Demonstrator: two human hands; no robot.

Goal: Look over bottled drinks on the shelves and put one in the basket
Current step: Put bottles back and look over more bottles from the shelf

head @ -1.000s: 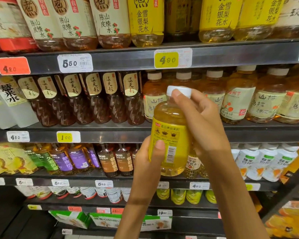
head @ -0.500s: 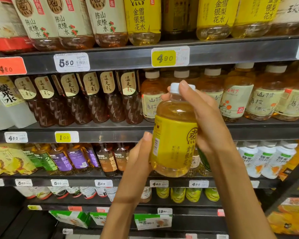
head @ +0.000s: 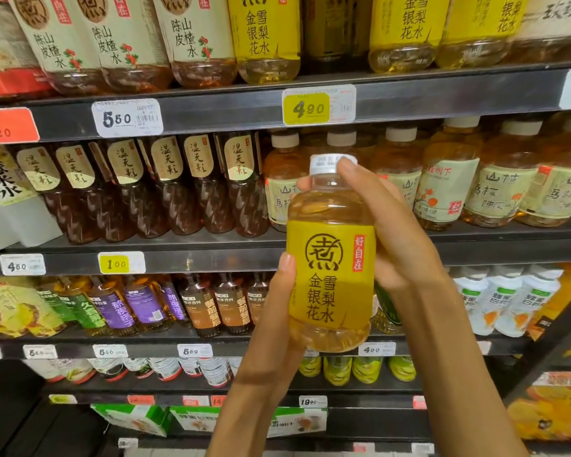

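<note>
In front of the shelves (head: 310, 252) the yellow-labelled bottle (head: 330, 258) stands upright, long axis vertical — held between both hands. The right hand (head: 399, 239) wraps its far side, fingers (head: 353, 171) reaching the cap; the left hand (head: 277, 311) grips low — no basket in view.

Price tags (head: 318, 108) along shelf edges (head: 211, 110)

Bottle (head: 331, 258) got spun around in both hands, barcode side gone, front of the yellow label now faces out.
</note>
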